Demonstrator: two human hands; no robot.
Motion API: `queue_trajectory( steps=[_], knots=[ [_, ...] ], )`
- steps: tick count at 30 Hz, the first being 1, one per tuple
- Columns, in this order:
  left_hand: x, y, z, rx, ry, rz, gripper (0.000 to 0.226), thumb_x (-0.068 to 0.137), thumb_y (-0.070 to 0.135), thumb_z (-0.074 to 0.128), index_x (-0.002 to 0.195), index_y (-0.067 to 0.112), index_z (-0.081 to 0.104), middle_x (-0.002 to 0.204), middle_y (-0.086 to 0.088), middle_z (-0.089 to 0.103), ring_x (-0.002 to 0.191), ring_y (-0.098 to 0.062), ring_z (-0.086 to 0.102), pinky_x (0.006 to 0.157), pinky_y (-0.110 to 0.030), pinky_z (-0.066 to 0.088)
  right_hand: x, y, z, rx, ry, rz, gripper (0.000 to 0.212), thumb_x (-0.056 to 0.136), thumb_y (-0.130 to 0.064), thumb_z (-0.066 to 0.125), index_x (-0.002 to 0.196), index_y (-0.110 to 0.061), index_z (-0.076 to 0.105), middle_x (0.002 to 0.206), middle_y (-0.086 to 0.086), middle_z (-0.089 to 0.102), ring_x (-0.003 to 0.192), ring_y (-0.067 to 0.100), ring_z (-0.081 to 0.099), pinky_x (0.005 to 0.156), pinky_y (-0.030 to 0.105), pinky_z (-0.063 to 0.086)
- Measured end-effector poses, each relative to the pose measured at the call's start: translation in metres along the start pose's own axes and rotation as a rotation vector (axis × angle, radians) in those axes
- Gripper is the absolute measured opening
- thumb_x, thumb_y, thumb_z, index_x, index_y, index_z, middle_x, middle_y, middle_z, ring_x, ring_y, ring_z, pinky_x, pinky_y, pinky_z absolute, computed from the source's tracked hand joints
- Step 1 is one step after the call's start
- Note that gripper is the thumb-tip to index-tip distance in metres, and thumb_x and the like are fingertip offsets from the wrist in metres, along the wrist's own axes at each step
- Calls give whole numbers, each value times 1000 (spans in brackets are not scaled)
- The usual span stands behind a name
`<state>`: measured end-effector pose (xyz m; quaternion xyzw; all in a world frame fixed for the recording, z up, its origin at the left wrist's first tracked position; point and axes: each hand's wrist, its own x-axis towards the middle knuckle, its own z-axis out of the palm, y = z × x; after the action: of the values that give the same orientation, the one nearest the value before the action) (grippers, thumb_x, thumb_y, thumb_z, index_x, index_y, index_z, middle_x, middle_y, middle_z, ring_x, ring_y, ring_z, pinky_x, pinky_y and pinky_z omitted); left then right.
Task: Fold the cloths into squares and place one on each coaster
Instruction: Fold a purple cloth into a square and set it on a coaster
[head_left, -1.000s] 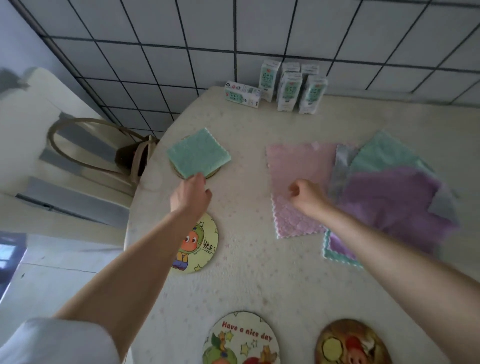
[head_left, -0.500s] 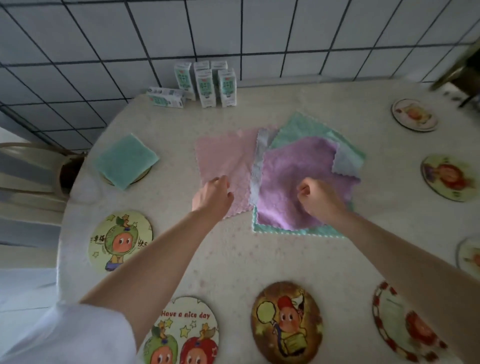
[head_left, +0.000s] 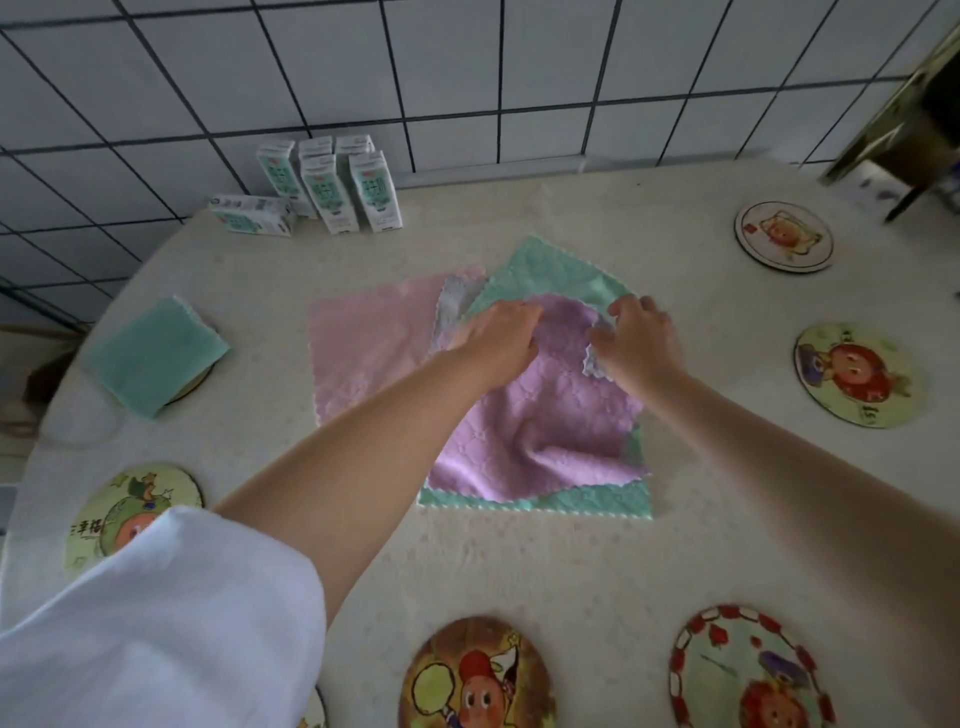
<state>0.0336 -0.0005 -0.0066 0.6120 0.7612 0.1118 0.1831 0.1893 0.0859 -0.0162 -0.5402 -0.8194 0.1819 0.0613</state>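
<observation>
while left hand (head_left: 501, 338) and right hand (head_left: 636, 340) pinch the far edge of the fuzzy lilac microfibre cloth (head_left: 540, 431), lying topmost at frame centre, best lift that layer alone | next: far corners onto near corners, edges matched

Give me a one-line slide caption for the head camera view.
Left hand and right hand pinch far corners of the purple cloth; a folded green cloth already covers one coaster.
</observation>
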Motion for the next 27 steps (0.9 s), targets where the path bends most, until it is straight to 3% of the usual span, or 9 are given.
queue_trajectory(
  steps=[5,9,12,14,17,22,25,27],
  knots=[
    [30,8,10,47,-24,18,54,87,7,53,139,15,42,140,-7,48,128,-28,42,103,-41,39,18,1,10,11,-50,42,35,90,-34,51,114,-10,55,119,14,56,110,37,52,83,40,44],
    [49,5,12,55,-68,3,73,85,-1,54,148,21,25,148,-5,39,133,-28,37,104,-43,39,21,1,10,-5,-54,-48,21,88,-22,47,95,-11,63,99,11,60,95,34,57,68,33,43],
    [54,2,8,-51,-142,76,72,86,4,53,148,26,25,139,-7,50,126,-29,46,99,-46,43,15,0,5,48,-47,-154,20,89,-19,43,81,-13,60,84,4,58,80,27,57,62,32,42],
    [51,0,1,-61,-162,85,53,88,10,56,138,22,44,127,-10,56,115,-29,52,96,-45,44,6,1,-1,56,-22,-227,17,85,-13,43,81,-14,60,82,1,56,76,24,54,61,32,41],
    [44,-7,-13,30,-135,157,20,86,14,60,105,10,66,103,-12,62,100,-29,55,88,-43,47,-8,4,-8,60,-6,-272,19,83,-6,43,84,-14,61,82,-3,53,72,19,52,59,28,36],
    [11,-24,-38,125,-162,175,13,86,19,63,77,10,64,80,-8,60,88,-26,55,77,-38,48,-33,0,-19,99,14,-323,19,87,-5,42,74,-10,55,69,-2,53,61,17,50,51,29,37],
    [-17,-38,-52,205,-226,128,15,87,17,62,72,14,62,73,-4,57,77,-23,55,67,-30,43,-51,-9,-28,171,-23,-335,21,85,-4,41,66,-10,45,56,1,47,52,19,46,46,33,34],
    [-41,-51,-61,199,-261,98,26,86,22,65,62,17,55,65,1,54,67,-19,50,65,-30,40,-66,-20,-35,186,-23,-373,18,84,-6,42,67,-8,47,57,5,51,54,23,51,46,36,38]
  ],
)
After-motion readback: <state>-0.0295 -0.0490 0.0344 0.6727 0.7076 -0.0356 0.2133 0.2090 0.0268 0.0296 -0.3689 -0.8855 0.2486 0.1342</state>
